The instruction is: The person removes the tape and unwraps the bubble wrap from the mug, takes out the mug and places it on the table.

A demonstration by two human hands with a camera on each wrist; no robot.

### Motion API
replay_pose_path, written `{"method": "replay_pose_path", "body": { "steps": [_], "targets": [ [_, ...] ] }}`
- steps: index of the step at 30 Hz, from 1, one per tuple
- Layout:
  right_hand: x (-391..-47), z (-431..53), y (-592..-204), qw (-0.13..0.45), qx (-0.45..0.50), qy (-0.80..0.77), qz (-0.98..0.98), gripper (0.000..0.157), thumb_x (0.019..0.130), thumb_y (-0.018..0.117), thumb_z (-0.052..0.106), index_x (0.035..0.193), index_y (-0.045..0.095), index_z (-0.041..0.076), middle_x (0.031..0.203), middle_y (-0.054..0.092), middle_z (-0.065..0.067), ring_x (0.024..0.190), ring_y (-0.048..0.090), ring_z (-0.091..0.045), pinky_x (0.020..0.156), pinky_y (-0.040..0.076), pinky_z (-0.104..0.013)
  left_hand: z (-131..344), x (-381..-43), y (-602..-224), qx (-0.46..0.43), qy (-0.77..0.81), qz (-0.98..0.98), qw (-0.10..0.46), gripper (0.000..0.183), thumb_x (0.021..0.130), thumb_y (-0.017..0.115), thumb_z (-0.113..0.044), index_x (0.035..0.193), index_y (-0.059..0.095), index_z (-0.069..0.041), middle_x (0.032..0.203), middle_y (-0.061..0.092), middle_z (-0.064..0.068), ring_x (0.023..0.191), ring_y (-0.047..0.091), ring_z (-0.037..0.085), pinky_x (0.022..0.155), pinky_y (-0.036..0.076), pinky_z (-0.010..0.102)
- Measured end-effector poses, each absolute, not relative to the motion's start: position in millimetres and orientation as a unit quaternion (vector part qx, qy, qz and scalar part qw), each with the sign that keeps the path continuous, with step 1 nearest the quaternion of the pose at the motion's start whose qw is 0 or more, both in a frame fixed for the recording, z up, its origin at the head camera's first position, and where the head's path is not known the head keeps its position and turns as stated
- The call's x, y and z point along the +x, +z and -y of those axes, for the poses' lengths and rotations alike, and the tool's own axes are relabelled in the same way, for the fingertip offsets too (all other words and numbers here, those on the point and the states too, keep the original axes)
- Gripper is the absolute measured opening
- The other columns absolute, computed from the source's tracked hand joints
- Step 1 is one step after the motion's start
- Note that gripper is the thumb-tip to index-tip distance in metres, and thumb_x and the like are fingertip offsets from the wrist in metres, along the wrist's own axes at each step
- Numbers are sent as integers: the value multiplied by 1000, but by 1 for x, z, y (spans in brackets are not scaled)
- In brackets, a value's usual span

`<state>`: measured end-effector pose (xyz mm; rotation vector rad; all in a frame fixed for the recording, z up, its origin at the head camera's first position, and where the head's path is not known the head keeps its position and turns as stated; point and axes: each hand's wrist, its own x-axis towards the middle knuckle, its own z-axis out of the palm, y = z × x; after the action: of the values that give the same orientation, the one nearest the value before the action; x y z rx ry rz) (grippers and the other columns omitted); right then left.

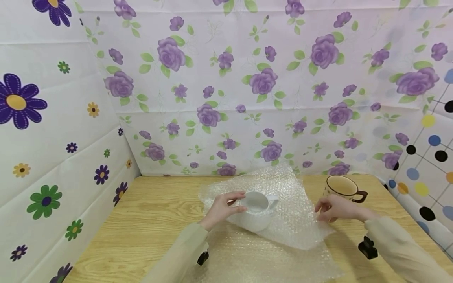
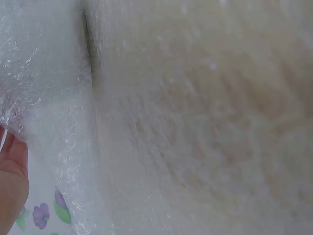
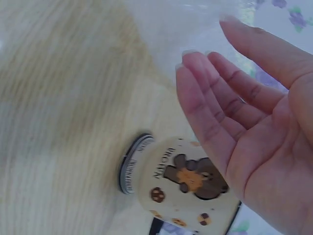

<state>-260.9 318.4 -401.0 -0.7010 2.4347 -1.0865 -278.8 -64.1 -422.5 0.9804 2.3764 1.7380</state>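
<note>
A white mug stands on a sheet of bubble wrap, its handle pointing right. My left hand holds the mug's left side at the rim, thumb towards me. At the left edge of the left wrist view, that hand's fingers are beside the bubble wrap; the mug is out of sight there. By the wrap's right edge is my right hand, its fingers loosely bent and the thumb apart. Nothing shows between them.
Behind the right hand stands a cream mug with a brown handle; the right wrist view shows its bear print. More bubble wrap lies on the wooden table nearer to me. Flowered cloth walls enclose the table.
</note>
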Motion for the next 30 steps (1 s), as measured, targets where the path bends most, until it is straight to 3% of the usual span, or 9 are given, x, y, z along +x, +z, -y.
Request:
{"method": "replay_pose_path", "body": {
  "steps": [3,10,15,24,30],
  "targets": [
    [-264,-317,-393,175,-259,-388,-867,24,84,64,12,98,56,-7,75,56,-9,66,57,-25,58,52,-35,64,-272,-412,312,561,-766,27,38,79,69,0,111,55,14,124,47,25,116,41,36,93,35,44],
    [-276,-310,-377,162,-247,-411,-863,29,87,62,14,104,55,-9,82,59,-16,71,58,-28,62,51,-33,65,-288,-436,304,553,-776,15,41,78,72,-12,112,60,5,125,51,13,116,44,23,92,37,30],
    [-281,-296,-367,140,-250,-421,-861,25,87,62,14,103,57,-5,88,60,-15,79,58,-29,67,50,-33,65,-292,-440,301,548,-780,15,42,77,73,-14,112,60,4,125,51,12,116,45,22,91,38,27],
    [-300,-259,-363,72,-251,-428,-865,20,85,65,18,97,62,2,88,63,-7,82,60,-28,71,50,-30,64,-275,-416,320,556,-767,23,39,78,69,-1,111,55,15,124,47,25,116,41,37,92,35,43],
    [-307,-236,-361,30,-267,-422,-866,19,86,64,22,96,64,5,84,63,-3,76,60,-20,68,50,-32,64,-272,-411,316,553,-771,22,38,78,69,1,110,55,15,123,47,26,115,42,38,92,36,42]
  ]
}}
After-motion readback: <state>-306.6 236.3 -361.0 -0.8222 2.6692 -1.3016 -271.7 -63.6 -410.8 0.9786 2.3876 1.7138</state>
